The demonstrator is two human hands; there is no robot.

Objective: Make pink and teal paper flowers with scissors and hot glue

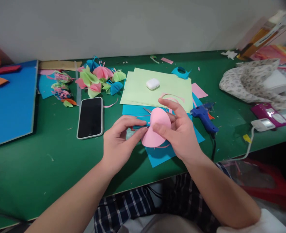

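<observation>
A pink paper piece with a rounded edge [160, 124] curves between my hands, its middle raised. My right hand [181, 129] grips it, the thumb on its face and some fingers hidden behind. My left hand [122, 136] pinches a small dark blue piece, perhaps folded paper [139, 127], at the pink paper's left edge. A pointed metal tip [147, 110] shows just behind the pink paper; I cannot tell whether it is held. Under my hands lie blue paper sheets [157, 157] and thin pink strips.
Light green sheets [133, 90] carry a white earbud case [153, 84]. A phone [90, 118] and several paper flowers [101, 76] are on the left, near a blue board [9, 106]. To the right are a blue glue gun [204, 118], a patterned cloth [240, 79] and a white plug [263, 125] with its cable.
</observation>
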